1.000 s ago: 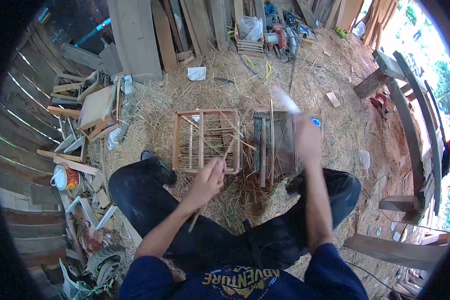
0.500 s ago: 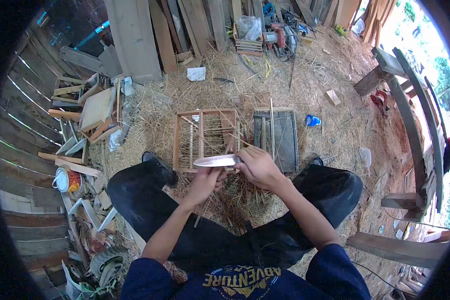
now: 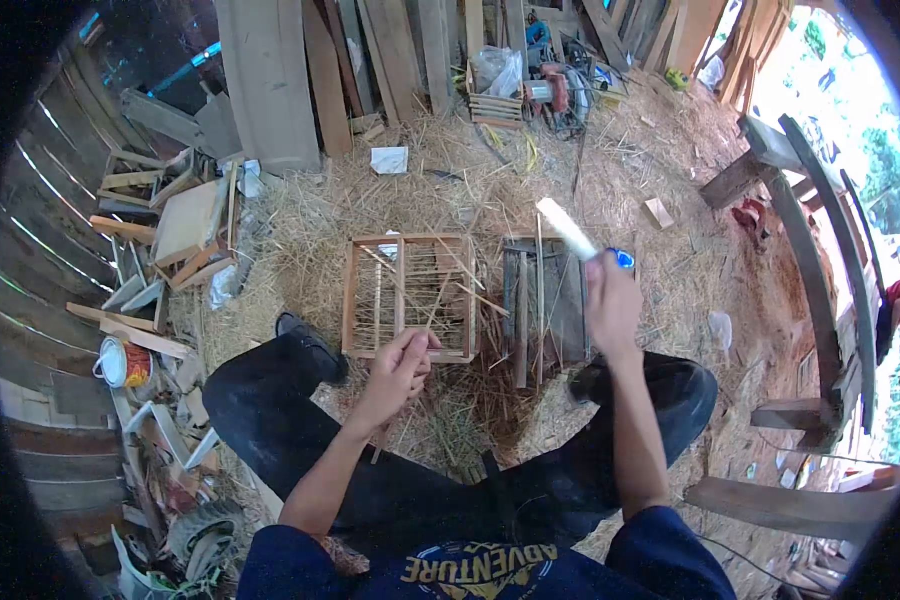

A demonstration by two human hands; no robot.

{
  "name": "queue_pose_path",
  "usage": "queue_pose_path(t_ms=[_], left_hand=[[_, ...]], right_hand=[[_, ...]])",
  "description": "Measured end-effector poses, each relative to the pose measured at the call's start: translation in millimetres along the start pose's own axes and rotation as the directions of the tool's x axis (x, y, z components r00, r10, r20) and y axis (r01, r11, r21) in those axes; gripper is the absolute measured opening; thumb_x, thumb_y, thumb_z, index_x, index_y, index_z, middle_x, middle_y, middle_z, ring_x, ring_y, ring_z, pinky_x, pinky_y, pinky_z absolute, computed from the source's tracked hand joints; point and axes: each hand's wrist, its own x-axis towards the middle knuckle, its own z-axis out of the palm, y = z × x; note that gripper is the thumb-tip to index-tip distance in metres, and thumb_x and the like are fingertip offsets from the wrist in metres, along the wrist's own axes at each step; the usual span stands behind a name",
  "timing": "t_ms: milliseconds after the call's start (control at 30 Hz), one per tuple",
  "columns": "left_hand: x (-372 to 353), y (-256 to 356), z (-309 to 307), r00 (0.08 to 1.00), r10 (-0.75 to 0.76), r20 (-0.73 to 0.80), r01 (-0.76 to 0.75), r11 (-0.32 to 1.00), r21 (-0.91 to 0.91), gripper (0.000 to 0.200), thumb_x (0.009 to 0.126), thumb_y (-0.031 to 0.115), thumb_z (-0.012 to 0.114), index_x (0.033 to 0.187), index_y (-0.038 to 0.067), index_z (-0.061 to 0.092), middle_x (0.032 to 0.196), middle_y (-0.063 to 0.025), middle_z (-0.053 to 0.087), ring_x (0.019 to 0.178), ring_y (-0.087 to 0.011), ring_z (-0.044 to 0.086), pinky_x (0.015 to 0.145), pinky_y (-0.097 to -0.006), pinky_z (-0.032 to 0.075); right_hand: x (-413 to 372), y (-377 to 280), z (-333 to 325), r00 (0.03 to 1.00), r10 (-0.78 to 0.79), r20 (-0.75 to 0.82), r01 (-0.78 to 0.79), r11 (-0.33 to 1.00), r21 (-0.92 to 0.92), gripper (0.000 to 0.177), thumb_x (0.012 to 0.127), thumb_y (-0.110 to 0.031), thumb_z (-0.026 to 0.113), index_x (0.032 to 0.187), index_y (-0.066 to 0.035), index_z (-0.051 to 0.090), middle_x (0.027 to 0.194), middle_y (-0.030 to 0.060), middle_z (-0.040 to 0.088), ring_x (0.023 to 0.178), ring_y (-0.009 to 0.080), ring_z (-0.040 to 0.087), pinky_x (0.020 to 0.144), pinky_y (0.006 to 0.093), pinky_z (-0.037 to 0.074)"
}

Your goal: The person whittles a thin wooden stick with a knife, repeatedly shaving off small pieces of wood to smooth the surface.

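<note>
My right hand (image 3: 613, 305) is closed round the handle of a knife (image 3: 567, 230). Its pale blade points up and to the left, above a dark framed panel (image 3: 567, 305) with sticks lying over it. Fingers pinched, my left hand (image 3: 398, 372) grips a thin wooden stick (image 3: 434, 308), whose upper part slants over a wooden frame (image 3: 348, 300). Many thin sticks lie in or across that frame, which rests on the shavings just beyond my left hand. The knife and the stick are well apart.
Shavings and straw cover the ground. Power tools (image 3: 555, 92) and a slatted crate (image 3: 496, 108) stand at the back beside leaning boards (image 3: 270, 90). A paint can (image 3: 126, 362) and wood scraps are at left, a curved wooden frame (image 3: 810, 230) at right.
My right hand has swung the knife away from my left hand, up and to the right, and its blade has turned upward. My left hand has shifted slightly left, still gripping the stick.
</note>
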Motion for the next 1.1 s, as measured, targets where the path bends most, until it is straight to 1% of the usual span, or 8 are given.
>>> queue_pose_path(t_ms=[267, 433, 533, 833, 967, 1033, 1067, 1100], left_hand=[[3, -5, -4, 0.997, 0.051, -0.066, -0.048, 0.998, 0.046, 0.028, 0.103, 0.031, 0.048, 0.106, 0.005, 0.058, 0.065, 0.0062, 0.039, 0.052, -0.002, 0.032, 0.045, -0.0197, 0.025], [9, -18, 8, 0.981, 0.143, -0.134, -0.123, 0.981, 0.147, 0.021, 0.102, 0.019, 0.052, 0.107, 0.001, 0.062, 0.068, 0.0014, 0.054, 0.057, -0.0043, 0.042, 0.048, -0.0228, 0.033], [10, -23, 8, 0.904, 0.414, -0.108, -0.344, 0.852, 0.395, 0.017, 0.1, 0.012, 0.053, 0.103, -0.001, 0.063, 0.067, 0.0003, 0.055, 0.058, -0.0062, 0.045, 0.051, -0.025, 0.036], [1, -32, 7, 0.907, 0.412, -0.089, -0.319, 0.809, 0.494, 0.02, 0.097, 0.016, 0.058, 0.1, -0.003, 0.063, 0.072, 0.0013, 0.055, 0.064, -0.0074, 0.05, 0.058, -0.0259, 0.042], [6, -24, 10, 0.96, 0.251, -0.128, -0.172, 0.882, 0.439, 0.023, 0.098, 0.017, 0.056, 0.105, -0.003, 0.065, 0.074, 0.0001, 0.058, 0.066, -0.0068, 0.049, 0.06, -0.0263, 0.042], [1, -25, 16, 0.972, 0.219, -0.089, -0.152, 0.867, 0.475, 0.026, 0.098, 0.019, 0.055, 0.107, -0.003, 0.065, 0.075, 0.0001, 0.059, 0.066, -0.0067, 0.049, 0.06, -0.0264, 0.041], [-11, -34, 19, 0.972, 0.233, -0.023, -0.187, 0.833, 0.521, 0.027, 0.099, 0.02, 0.054, 0.107, -0.003, 0.065, 0.074, 0.0007, 0.058, 0.064, -0.0067, 0.048, 0.059, -0.0262, 0.041], [-18, -39, 20, 0.97, 0.238, 0.048, -0.222, 0.794, 0.566, 0.028, 0.1, 0.021, 0.054, 0.107, -0.003, 0.066, 0.074, 0.0013, 0.058, 0.063, -0.0066, 0.047, 0.057, -0.0259, 0.04]], right_hand=[[-32, -60, 26, 0.859, -0.354, 0.369, 0.226, 0.91, 0.347, 0.026, 0.095, -0.03, 0.053, 0.098, -0.005, 0.055, 0.083, 0.0182, 0.061, 0.081, 0.0384, 0.062, 0.073, 0.0479, 0.049], [-43, -85, 45, 0.81, -0.473, 0.347, 0.267, 0.824, 0.499, 0.02, 0.091, -0.021, 0.056, 0.097, -0.002, 0.054, 0.084, 0.0183, 0.06, 0.083, 0.0397, 0.061, 0.075, 0.0468, 0.048], [-38, -81, 47, 0.776, -0.56, 0.289, 0.39, 0.787, 0.478, 0.022, 0.09, -0.023, 0.058, 0.096, -0.002, 0.053, 0.082, 0.0165, 0.06, 0.081, 0.038, 0.061, 0.072, 0.0465, 0.048], [-31, -66, 46, 0.731, -0.681, 0.042, 0.627, 0.695, 0.352, 0.035, 0.082, -0.038, 0.065, 0.085, -0.004, 0.055, 0.076, 0.0094, 0.055, 0.074, 0.0284, 0.057, 0.067, 0.0373, 0.042], [-26, -52, 41, 0.763, -0.618, 0.188, 0.584, 0.784, 0.209, 0.031, 0.082, -0.034, 0.067, 0.085, -0.005, 0.056, 0.08, 0.0093, 0.059, 0.077, 0.0274, 0.059, 0.069, 0.0384, 0.044], [-25, -25, 61, 0.793, -0.604, -0.072, 0.595, 0.795, -0.117, 0.022, 0.085, -0.027, 0.066, 0.088, -0.006, 0.061, 0.077, 0.0096, 0.061, 0.074, 0.027, 0.062, 0.067, 0.0392, 0.049], [-7, 2, 59, 0.99, -0.136, -0.044, 0.135, 0.99, -0.029, 0.013, 0.087, -0.018, 0.062, 0.084, -0.006, 0.061, 0.083, 0.0138, 0.066, 0.072, 0.0309, 0.064, 0.061, 0.0449, 0.05], [22, 32, 32, 0.968, 0.234, 0.089, -0.213, 0.956, -0.203, 0.021, 0.093, -0.024, 0.056, 0.087, -0.005, 0.061, 0.086, 0.0184, 0.067, 0.073, 0.0361, 0.064, 0.061, 0.0478, 0.049]])
